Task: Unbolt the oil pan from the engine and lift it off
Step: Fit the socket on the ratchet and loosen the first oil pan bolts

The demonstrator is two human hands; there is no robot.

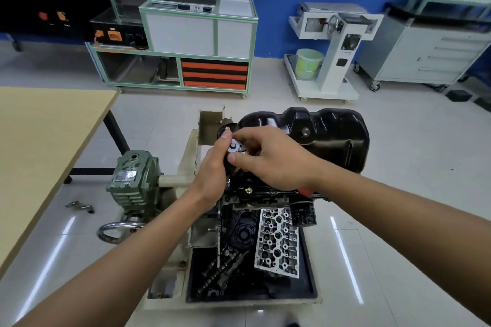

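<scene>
oil pan of glossy black pressed metal point(332, 140) sits uppermost on the dark, upturned engine point(255, 191), which is carried on a cream-painted stand point(190, 152); the pan's rim lies down against the engine. at its near left corner our left hand point(212, 169) wraps its fingers round the black body of a silver-headed ratchet point(235, 146), thumb raised beside the head, while the thumb and fingers of our right hand point(271, 159) pinch that head. we judge the pan stiff and fairly heavy despite its thin walls, probably slick with an oily film (the shine hints at it), and perhaps stuck fast even once unbolted. we would take it in both hands at opposite ends, under the rim, and lift it level, wary of sharp edges and leftover oil.
</scene>
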